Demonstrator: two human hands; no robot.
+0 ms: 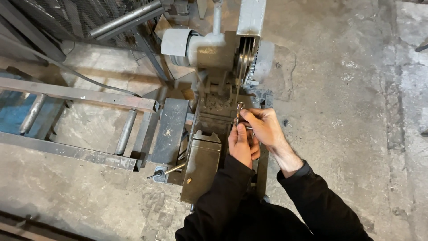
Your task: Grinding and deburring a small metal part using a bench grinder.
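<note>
A grey metal cutting machine [214, 49] stands on the concrete floor, with its motor and thin disc at the top of the view. Below the disc lies its vise bed [203, 156]. My right hand [264, 127] pinches a small metal part [240, 110] just under the disc. My left hand [241, 145] sits right beside it, fingers closed against the same small part from below. Both black sleeves reach in from the bottom edge. What the fingers cover of the part is hidden.
A steel roller feed frame [76, 125] extends to the left of the machine. A vise crank handle [166, 172] sticks out at the lower left of the bed. Metal bars and a mesh fence [67, 18] stand at the top left. Rough concrete floor [356, 111] lies to the right.
</note>
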